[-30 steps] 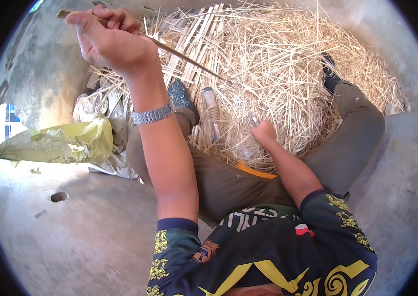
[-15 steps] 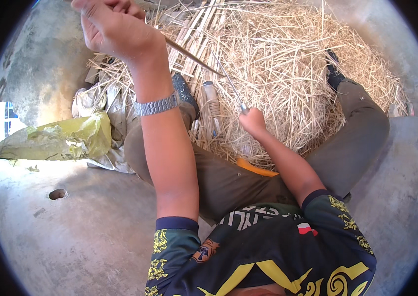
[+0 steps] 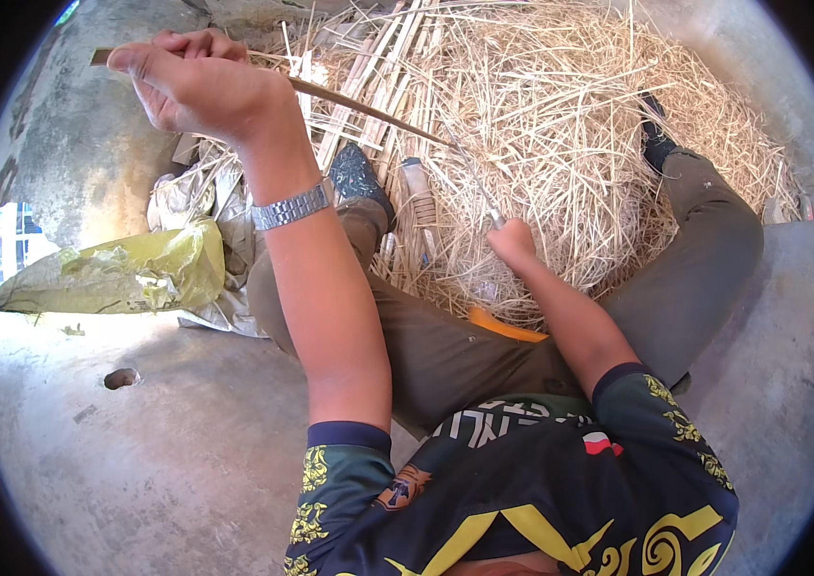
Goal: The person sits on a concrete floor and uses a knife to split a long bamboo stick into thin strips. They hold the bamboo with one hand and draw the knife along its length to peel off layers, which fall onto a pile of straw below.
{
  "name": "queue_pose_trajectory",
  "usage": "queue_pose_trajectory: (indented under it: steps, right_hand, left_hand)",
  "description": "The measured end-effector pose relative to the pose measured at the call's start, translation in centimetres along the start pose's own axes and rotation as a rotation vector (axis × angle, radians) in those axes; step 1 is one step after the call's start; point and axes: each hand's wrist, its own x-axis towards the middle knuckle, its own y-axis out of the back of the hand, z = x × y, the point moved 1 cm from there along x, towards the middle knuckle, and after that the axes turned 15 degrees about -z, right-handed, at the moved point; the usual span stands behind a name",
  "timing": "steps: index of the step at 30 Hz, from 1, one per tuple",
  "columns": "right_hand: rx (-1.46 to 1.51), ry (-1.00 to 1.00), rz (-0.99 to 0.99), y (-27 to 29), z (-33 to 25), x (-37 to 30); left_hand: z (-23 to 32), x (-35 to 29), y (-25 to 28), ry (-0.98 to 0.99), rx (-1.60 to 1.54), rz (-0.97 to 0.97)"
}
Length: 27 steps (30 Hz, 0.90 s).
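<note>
My left hand (image 3: 205, 82), with a metal wristwatch (image 3: 292, 206) on its wrist, is raised at the upper left. Its fingers are closed round a long brown strip (image 3: 369, 110) that looks like bamboo. One end pokes out past the thumb, and the strip slants down to the right over the straw. Lower and to the right, my right hand (image 3: 514, 242) is closed round the handle of a thin knife (image 3: 479, 182). The blade points up and away, and its tip meets or nearly meets the strip's far end; contact is hard to make out.
A big heap of straw-like shavings (image 3: 541, 125) lies between my spread legs. Pale split strips (image 3: 383, 77) lie at its far left. A cord-wrapped object (image 3: 419, 197) rests by my left shoe (image 3: 364, 182). A yellowish sack (image 3: 129, 274) and a floor hole (image 3: 121, 379) are left.
My left hand has moved down and to the left with the strip, so its near end shows now. My right hand and the knife have shifted slightly right and nearer.
</note>
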Motion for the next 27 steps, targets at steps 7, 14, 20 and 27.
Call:
queue_pose_trajectory:
  steps: [7, 14, 20, 27]
  right_hand:
    - [0.023, 0.498, 0.176, -2.1, -6.0, -2.9]
    - [-0.108, 0.096, 0.010, -0.4, -1.7, -0.5]
    - [0.013, 0.393, 0.018, -1.2, -6.8, -3.4]
    - [0.013, 0.132, 0.008, -1.3, -0.1, 1.1]
  left_hand:
    - [-0.8, 0.5, 0.7, -0.017, 0.109, 0.098]
    - [-0.9, 0.3, 1.2, -0.029, 0.167, 0.116]
    - [-1.1, 0.6, 1.3, -0.046, 0.210, 0.175]
    - [-1.6, 0.7, 2.3, 0.011, 0.266, 0.345]
